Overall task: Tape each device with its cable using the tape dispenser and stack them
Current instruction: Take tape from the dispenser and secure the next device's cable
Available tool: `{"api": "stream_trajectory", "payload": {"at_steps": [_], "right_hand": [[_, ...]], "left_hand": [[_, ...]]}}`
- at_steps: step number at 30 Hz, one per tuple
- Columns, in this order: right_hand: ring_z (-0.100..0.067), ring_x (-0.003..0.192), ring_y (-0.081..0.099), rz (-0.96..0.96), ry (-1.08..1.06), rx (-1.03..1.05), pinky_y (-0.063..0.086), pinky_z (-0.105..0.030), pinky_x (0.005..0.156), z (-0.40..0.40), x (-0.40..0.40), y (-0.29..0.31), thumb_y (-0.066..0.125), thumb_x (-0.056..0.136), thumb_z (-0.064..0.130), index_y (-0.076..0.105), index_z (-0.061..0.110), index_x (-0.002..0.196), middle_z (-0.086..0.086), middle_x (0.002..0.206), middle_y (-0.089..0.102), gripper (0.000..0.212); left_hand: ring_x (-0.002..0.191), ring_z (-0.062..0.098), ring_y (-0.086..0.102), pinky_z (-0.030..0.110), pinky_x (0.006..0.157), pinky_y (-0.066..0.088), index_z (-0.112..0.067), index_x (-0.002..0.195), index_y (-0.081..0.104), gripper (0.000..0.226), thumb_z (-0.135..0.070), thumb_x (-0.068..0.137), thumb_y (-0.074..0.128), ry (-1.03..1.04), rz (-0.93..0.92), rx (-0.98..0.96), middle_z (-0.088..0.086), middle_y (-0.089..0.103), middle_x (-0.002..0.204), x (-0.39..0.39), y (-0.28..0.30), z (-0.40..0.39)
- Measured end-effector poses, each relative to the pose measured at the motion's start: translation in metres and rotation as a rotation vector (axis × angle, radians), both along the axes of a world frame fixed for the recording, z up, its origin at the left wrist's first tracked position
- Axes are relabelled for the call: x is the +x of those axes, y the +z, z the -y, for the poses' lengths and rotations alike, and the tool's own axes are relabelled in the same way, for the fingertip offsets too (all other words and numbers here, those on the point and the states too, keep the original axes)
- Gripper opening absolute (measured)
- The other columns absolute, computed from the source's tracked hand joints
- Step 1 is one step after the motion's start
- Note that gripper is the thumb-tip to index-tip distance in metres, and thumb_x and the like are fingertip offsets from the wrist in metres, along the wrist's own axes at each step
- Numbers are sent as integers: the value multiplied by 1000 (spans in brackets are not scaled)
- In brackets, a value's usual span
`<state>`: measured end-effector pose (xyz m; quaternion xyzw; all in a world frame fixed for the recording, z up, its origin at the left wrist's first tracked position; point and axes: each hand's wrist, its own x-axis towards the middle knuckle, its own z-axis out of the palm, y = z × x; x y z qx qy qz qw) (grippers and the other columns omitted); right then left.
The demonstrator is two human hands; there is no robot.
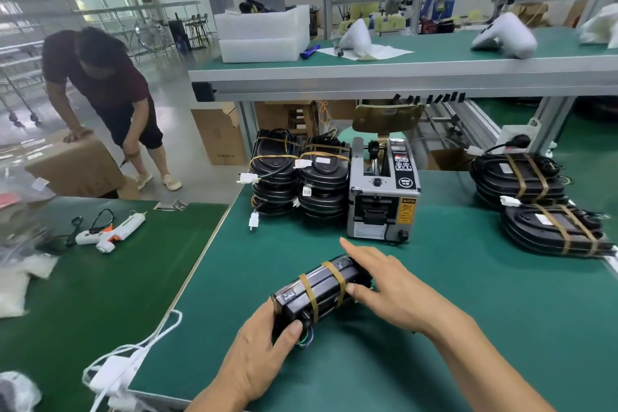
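Observation:
A black device (319, 293) with two tan tape bands round it stands on edge on the green mat near me. My left hand (264, 351) grips its near end, thumb over the coiled cable. My right hand (384, 288) presses its far end, index finger stretched out and thumb against the tape. The grey tape dispenser (383, 191) stands just beyond. Left of it rise two stacks of untaped-looking devices (302, 177) with yellow wires and white plugs. At the right lie two stacks of taped devices (538, 201).
The green mat (434, 328) ends at a gap on the left, with a second table holding a white glue gun (112, 231). A raised shelf (401, 73) spans the back. A person (103, 94) bends over a cardboard box on the floor at left.

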<state>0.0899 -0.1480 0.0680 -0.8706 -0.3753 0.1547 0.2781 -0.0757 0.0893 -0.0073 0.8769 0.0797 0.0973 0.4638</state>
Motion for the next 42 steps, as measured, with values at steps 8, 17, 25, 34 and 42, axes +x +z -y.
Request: {"api": "stream_trajectory", "payload": {"at_steps": [8, 17, 25, 34, 42], "right_hand": [[-11, 135, 30, -123, -40, 54, 26, -23, 106, 3, -6, 3, 54, 103, 39, 14, 57, 159, 33, 157, 26, 72], [-7, 113, 67, -312, -614, 592, 48, -27, 102, -18, 30, 16, 66, 98, 16, 72, 33, 124, 13, 115, 74, 31], [-26, 96, 72, -248, -1104, 693, 57, -39, 89, -50, 54, 15, 63, 93, 17, 74, 28, 88, 2, 93, 77, 16], [-38, 89, 69, -311, -1243, 706, 54, -56, 97, -64, 58, 22, 62, 83, 20, 74, 11, 74, -12, 81, 76, 17], [-30, 97, 67, -369, -1338, 791, 51, -55, 100, -75, 61, 24, 70, 83, 23, 62, 31, 62, 4, 92, 74, 23]], "left_hand": [[136, 1, 59, 37, 114, 47, -41, 146, 56, 59, -74, 96, 55, -4, 3, 3, -28, 63, 143, -1, 1, 1], [129, 2, 62, 39, 112, 50, -41, 142, 59, 58, -70, 92, 60, 5, -19, 7, -25, 68, 135, -3, 7, 3], [124, 2, 63, 39, 110, 50, -48, 137, 59, 51, -68, 90, 59, 24, -34, 13, -22, 69, 131, -3, 10, 4], [123, 4, 64, 41, 108, 52, -39, 136, 62, 55, -67, 89, 60, 34, -48, 13, -21, 70, 129, -2, 8, 4], [122, 2, 64, 38, 108, 51, -40, 137, 62, 57, -70, 88, 59, 34, -49, 30, -20, 69, 128, -2, 11, 6]]}}
